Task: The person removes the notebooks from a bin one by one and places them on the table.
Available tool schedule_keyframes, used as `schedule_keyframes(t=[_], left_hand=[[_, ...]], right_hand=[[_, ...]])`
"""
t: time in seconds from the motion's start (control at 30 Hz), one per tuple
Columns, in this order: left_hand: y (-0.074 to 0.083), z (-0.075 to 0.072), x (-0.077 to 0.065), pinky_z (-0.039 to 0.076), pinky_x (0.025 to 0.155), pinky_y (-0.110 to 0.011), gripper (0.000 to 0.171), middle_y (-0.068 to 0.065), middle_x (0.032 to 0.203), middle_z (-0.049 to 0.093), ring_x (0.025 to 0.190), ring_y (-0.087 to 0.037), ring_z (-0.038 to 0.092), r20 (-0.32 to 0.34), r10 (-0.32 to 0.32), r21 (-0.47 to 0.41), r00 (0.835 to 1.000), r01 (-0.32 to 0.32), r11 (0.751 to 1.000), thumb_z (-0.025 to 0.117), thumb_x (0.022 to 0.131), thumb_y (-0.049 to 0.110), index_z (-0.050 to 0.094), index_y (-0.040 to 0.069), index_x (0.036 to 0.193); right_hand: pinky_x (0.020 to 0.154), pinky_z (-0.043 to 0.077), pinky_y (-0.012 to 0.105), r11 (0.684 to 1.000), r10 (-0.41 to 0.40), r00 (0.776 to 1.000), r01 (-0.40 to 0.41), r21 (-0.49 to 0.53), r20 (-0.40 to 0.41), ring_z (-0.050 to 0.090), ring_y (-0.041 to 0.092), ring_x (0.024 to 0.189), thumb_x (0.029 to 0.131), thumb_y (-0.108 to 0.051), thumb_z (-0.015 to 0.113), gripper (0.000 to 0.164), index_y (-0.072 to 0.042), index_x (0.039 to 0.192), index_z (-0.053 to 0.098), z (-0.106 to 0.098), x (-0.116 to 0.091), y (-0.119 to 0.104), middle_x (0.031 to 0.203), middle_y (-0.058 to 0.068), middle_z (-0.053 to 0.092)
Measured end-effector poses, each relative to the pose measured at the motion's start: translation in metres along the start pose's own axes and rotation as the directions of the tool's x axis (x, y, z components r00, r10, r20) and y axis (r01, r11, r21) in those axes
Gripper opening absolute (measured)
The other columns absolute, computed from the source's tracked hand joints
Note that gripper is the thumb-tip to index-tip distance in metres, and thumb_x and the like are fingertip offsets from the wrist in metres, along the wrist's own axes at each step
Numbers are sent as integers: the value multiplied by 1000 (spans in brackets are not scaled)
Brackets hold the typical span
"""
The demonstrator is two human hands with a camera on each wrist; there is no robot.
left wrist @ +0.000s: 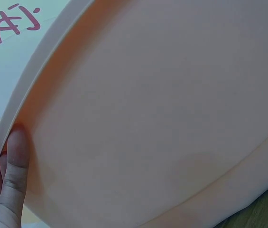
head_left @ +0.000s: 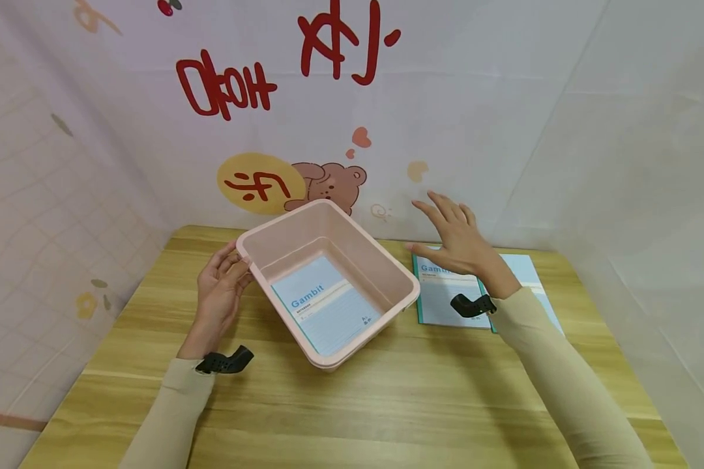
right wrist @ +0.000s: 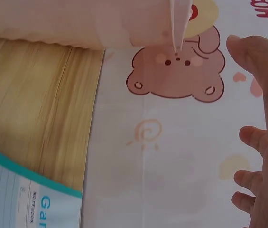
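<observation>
My left hand grips the left rim of a pink plastic basin, which is tilted above the table. In the left wrist view a finger lies under the rim against the basin's outer wall. Inside the basin lies a blue "Gambit" notebook. To the right of the basin my right hand hovers with fingers spread, holding nothing. Below it on the table is another Gambit notebook, partly covered by the hand in the head view. One more notebook lies to its right, partly behind the forearm.
The wooden table ends at a white back wall with red writing and a cartoon bear. Pale side walls stand at left and right. Each wrist carries a black camera mount.
</observation>
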State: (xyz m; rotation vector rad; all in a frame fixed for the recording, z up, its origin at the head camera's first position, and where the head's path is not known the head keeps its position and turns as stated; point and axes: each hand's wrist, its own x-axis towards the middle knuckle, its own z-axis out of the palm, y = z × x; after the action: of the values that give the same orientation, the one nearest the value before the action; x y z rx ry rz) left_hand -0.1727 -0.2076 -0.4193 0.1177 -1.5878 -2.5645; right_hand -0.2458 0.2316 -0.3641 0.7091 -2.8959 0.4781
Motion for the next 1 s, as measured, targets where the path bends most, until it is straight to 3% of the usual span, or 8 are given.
schedule_keyframes(t=[0.23, 0.4, 0.67, 1.0], left_hand=[[2, 1, -1, 62, 77, -20, 56, -7, 113, 60, 91, -13, 68, -4, 4, -21, 1000, -4, 1000, 67, 96, -1, 43, 2, 147], [1, 0, -1, 62, 78, -20, 54, -6, 112, 61, 92, -11, 69, 1, 15, -12, 1000, -15, 1000, 66, 97, 0, 44, 3, 146], [0, 2, 0, 62, 77, -19, 59, -7, 114, 59, 92, -11, 69, 5, 16, -21, 1000, -16, 1000, 68, 96, 1, 41, 1, 149], [0, 2, -1, 63, 76, -20, 51, -5, 110, 62, 89, -11, 69, -2, 10, -29, 1000, -10, 1000, 66, 97, -2, 47, 4, 144]], right_hand=[[124, 6, 67, 998, -55, 998, 55, -1, 11, 13, 37, 159, 93, -60, 65, 85, -31, 162, 27, -3, 13, -21, 173, 6, 14], [125, 7, 66, 996, -86, 996, 86, -3, 18, 12, 33, 159, 91, -67, 63, 87, -33, 162, 25, -3, 21, -33, 173, 5, 12], [126, 7, 64, 995, -103, 994, 102, 10, 29, 10, 31, 160, 90, -70, 61, 88, -35, 162, 24, -2, 31, -51, 174, 2, 10], [128, 6, 63, 991, -130, 988, 130, 2, 78, 8, 33, 160, 90, -73, 57, 88, -37, 162, 23, 2, 46, -75, 174, 1, 10]])
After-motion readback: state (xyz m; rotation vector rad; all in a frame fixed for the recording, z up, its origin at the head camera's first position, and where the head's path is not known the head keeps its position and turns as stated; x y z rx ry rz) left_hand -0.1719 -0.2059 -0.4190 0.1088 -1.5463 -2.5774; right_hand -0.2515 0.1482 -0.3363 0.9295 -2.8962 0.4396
